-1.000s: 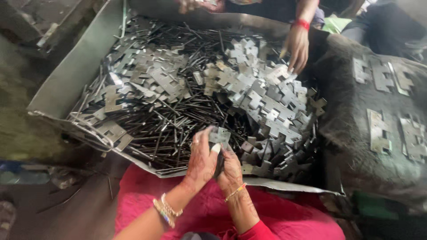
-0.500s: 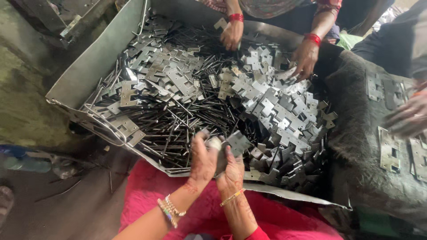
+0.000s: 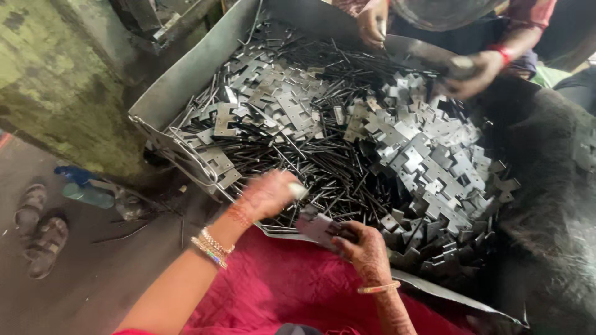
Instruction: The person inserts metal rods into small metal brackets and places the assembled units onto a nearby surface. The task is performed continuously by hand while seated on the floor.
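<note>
My right hand (image 3: 367,249) grips a flat grey metal hinge plate (image 3: 316,227) at the near rim of a big sheet-metal tray (image 3: 186,80). My left hand (image 3: 267,193) is blurred, just left of it over the tray's near edge, fingers curled; something small and pale shows at its fingertips, too blurred to name. The tray holds a heap of metal hinge plates (image 3: 428,155) and many thin dark metal pins (image 3: 323,155).
Another person's hands (image 3: 472,71) reach into the tray from the far side. A dark cloth-covered mound (image 3: 546,205) lies on the right. Red fabric (image 3: 279,285) covers my lap. A blue-capped bottle (image 3: 87,189) and sandals (image 3: 40,229) lie on the floor at left.
My hands have come apart: the left moved left and up in a blur, the right stays low with the plate. The camera view shifted, and the other person's hands moved right.
</note>
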